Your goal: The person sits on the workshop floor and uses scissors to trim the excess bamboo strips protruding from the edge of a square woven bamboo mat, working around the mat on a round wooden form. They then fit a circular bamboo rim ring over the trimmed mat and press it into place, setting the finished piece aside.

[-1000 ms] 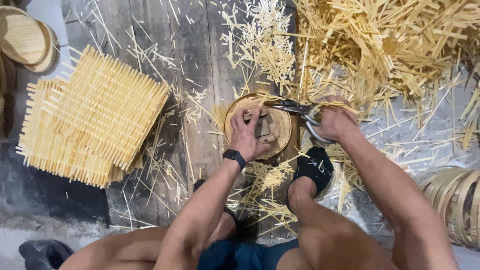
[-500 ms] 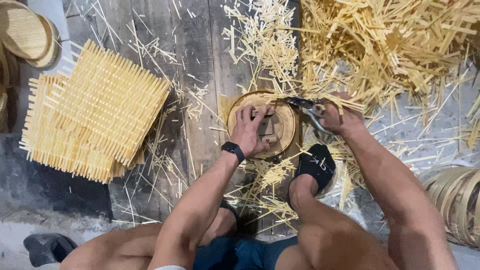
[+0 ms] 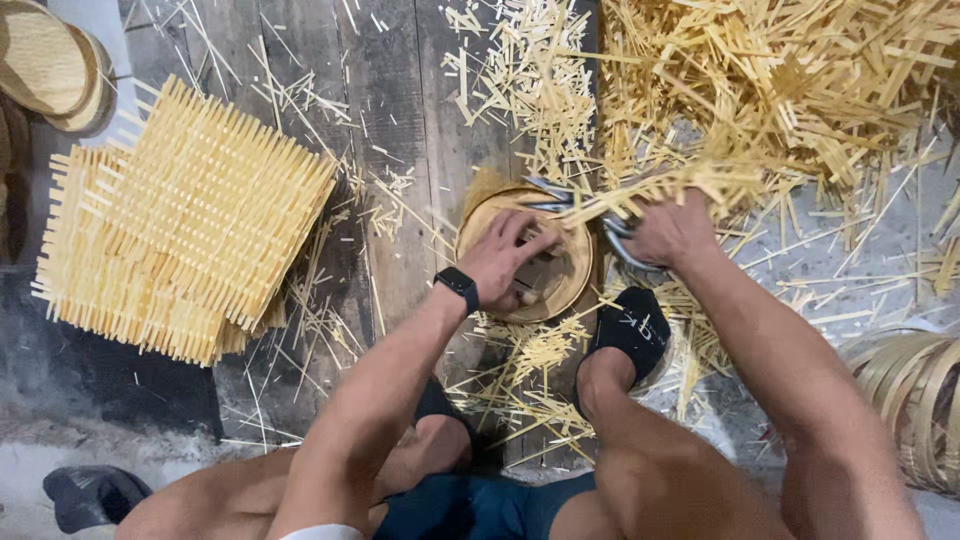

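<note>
Down on the plank floor (image 3: 390, 150), the left hand (image 3: 505, 262) is pressing a round woven tray (image 3: 570, 275) flat. Meanwhile the right hand (image 3: 672, 232) is clenching shears (image 3: 560, 195) (blades at the rim); a slip could nick nearby fingers.

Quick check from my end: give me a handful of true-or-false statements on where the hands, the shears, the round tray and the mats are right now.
1. The left hand presses inside the round bamboo tray. True.
2. The right hand is empty. False: it grips metal shears, blades reaching over the tray's far rim.
3. The stack of square woven mats lies on the person's left side. True.
4. A black smartwatch sits on the right wrist. False: it is on the left wrist.
5. The heap of bamboo offcuts lies nearer the person than the tray. False: it is beyond it, to the right.
</note>
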Available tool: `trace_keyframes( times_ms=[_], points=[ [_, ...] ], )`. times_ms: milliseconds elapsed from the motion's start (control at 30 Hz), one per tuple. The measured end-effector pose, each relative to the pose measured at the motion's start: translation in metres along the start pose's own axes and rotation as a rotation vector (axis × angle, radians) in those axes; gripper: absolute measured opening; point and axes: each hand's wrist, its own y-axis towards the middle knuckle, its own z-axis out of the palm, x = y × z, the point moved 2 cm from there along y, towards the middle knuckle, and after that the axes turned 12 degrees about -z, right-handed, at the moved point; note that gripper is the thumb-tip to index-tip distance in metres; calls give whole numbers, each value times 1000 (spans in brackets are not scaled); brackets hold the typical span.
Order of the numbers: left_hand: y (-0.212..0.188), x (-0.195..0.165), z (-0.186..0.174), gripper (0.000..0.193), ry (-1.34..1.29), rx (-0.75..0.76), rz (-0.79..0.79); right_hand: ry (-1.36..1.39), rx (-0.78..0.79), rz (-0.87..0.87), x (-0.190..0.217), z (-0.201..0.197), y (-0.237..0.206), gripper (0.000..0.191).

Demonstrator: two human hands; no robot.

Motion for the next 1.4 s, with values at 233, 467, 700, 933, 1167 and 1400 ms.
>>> trace_keyframes(
  times_ms=[233,467,700,933,1167,1400],
  points=[
    [-3,-10,12,129,12,-140,-431,59,148,3,-23,10,0,41],
    [11,-36,41,87,-35,-419,-653,-21,1,26,-7,23,14,57],
    [2,-32,22,93,65,-326,-445,-48,-68,-20,-32,34,6,51],
    [2,-19,16,81,156,-176,-164,-59,174,24,-21,24,10,59],
    [6,-15,8,86,212,-18,10,-74,192,32,-21,8,3,64],
    [4,-10,6,94,255,72,41,196,50,156,-47,-4,6,54]
  ],
)
